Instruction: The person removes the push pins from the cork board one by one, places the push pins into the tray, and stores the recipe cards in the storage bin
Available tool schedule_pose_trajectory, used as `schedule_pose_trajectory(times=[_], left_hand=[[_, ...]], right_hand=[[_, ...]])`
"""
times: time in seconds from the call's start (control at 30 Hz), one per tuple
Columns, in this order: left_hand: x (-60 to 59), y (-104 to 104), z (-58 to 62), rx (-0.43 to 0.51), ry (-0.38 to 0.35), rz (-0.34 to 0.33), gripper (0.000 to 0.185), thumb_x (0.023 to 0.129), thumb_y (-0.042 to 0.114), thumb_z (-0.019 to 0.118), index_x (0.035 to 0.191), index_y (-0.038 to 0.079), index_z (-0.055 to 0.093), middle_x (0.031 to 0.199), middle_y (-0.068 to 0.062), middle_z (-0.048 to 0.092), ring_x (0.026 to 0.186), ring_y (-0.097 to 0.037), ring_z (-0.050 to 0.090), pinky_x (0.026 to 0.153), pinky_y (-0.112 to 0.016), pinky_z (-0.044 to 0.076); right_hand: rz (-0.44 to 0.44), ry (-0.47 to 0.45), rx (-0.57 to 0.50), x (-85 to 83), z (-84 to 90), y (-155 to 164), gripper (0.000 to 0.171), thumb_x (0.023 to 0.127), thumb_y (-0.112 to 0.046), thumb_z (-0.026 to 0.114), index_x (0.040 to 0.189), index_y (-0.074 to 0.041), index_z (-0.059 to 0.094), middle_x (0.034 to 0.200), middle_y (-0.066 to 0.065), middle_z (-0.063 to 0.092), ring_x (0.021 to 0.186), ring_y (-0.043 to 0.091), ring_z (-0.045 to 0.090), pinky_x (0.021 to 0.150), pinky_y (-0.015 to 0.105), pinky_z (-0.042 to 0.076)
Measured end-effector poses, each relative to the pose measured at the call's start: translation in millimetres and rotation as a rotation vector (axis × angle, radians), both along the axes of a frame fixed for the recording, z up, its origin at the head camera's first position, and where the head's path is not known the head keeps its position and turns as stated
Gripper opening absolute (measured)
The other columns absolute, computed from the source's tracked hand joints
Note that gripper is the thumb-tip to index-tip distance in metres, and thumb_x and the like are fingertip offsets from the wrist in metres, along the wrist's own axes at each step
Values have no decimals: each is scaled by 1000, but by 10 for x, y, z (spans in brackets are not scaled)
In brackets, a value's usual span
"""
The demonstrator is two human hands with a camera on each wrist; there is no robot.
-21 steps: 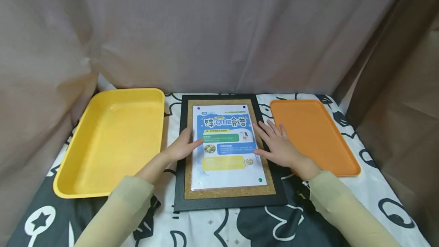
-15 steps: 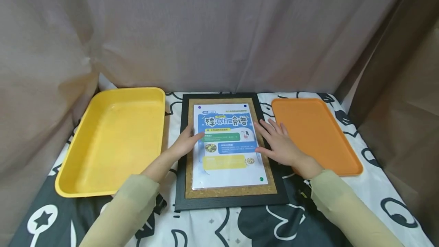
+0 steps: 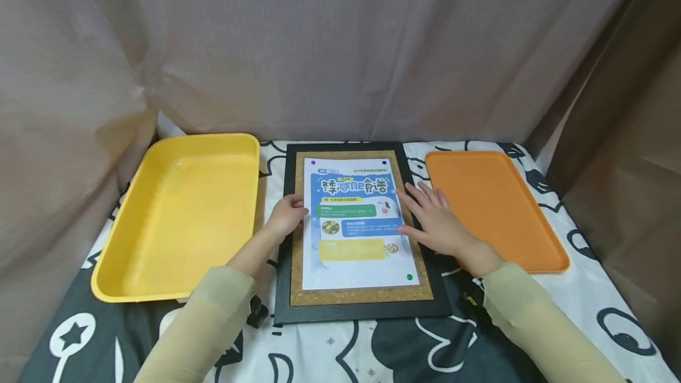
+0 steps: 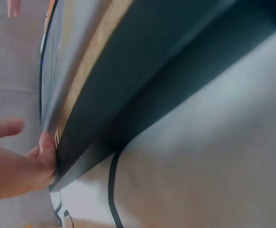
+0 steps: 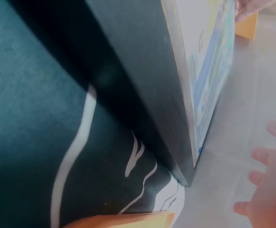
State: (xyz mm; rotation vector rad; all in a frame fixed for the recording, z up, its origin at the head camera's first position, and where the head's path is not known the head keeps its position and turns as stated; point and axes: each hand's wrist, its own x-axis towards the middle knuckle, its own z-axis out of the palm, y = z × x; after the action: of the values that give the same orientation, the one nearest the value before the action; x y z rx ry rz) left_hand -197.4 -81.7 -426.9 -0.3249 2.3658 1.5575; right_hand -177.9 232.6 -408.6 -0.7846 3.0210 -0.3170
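While the left hand (image 3: 287, 216) reaches in at the left edge of the printed sheet (image 3: 359, 223), its fingers bend close to the paper's side; the left wrist view shows fingertips at the cork border and the thumb standing apart from them, though I cannot tell whether they pinch the sheet. The sheet lies in the centre of the head view, flat on a cork board (image 3: 362, 297) with a black frame (image 3: 362, 311). The right hand (image 3: 438, 223) extends across the frame's right side, fingers spread apart and holding nothing, their tips near the sheet's right edge; whether they touch it is unclear.

Purple pins (image 3: 313, 162) mark the sheet's two upper corners, and a green pin (image 3: 409, 277) sits at its lower right corner. A deep yellow tray (image 3: 175, 217) fills the left of the frame, and a shallower orange tray (image 3: 495, 211) lies at the right, behind the right hand. Under everything, a black, white and grey patterned cloth (image 3: 314, 353) covers the surface. A grey-brown curtain (image 3: 319, 46) occupies the upper part of the frame.
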Motion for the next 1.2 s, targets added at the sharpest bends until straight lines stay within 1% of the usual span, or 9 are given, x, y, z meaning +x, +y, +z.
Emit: schedule_pose_trajectory(times=[0.1,0.2,0.27,0.37,0.53,0.67,0.83,1.03,1.2], left_hand=[[42,17,-54,-101,85,-2,44,86,1,51,130,-3,48,114,-16,57,97,-22,54,84,-30,50],[72,33,-96,-177,162,5,45,82,-4,54,127,-4,52,106,-15,60,93,-20,55,80,-28,51],[77,41,-107,-201,190,5,47,81,-6,55,127,-3,53,105,-15,62,92,-20,57,80,-28,52],[66,49,-96,-205,208,6,48,80,-8,54,128,-3,52,105,-16,62,92,-21,58,79,-29,52],[31,53,-56,-225,210,-1,49,80,-10,53,129,-4,51,106,-17,62,91,-21,57,78,-28,52],[15,50,-38,-238,201,-11,50,80,-9,53,130,-3,51,106,-16,62,91,-21,56,78,-28,52],[29,51,-47,-234,186,-11,49,81,-8,53,130,-3,50,107,-16,62,92,-21,56,79,-29,52],[65,69,-78,-229,191,-17,50,80,-9,51,130,-3,50,106,-16,62,90,-21,55,76,-27,51],[84,64,-97,-255,195,-18,51,79,-9,50,130,-2,51,105,-15,62,89,-21,55,74,-26,49]], right_hand=[[-11,-13,-10,21,3,-7,74,83,-46,61,143,-10,35,151,18,26,139,39,18,110,62,13],[-31,-61,-55,53,10,-19,67,82,-43,64,135,-7,46,145,19,36,132,37,31,107,59,28],[-37,-118,-101,79,10,-22,59,82,-38,66,129,-6,52,137,18,45,122,34,42,101,54,39],[-40,-233,-167,121,2,-17,48,82,-31,68,122,-6,58,114,12,58,100,25,52,86,40,51],[-1,-422,-213,192,-18,19,32,81,-24,70,108,-9,64,83,-1,58,77,12,52,65,20,45],[39,-501,-187,243,-30,50,21,79,-22,72,96,-11,67,73,-4,55,68,9,50,59,17,42],[93,-573,-170,298,-46,39,9,79,-20,71,84,-13,68,68,-4,54,64,7,48,56,17,41],[114,-560,-108,358,-46,-11,6,78,-15,71,75,-14,65,64,-5,50,63,6,46,56,17,39],[76,-544,-28,397,5,-135,11,78,-12,71,70,-13,63,60,-4,49,62,8,46,56,18,37]])
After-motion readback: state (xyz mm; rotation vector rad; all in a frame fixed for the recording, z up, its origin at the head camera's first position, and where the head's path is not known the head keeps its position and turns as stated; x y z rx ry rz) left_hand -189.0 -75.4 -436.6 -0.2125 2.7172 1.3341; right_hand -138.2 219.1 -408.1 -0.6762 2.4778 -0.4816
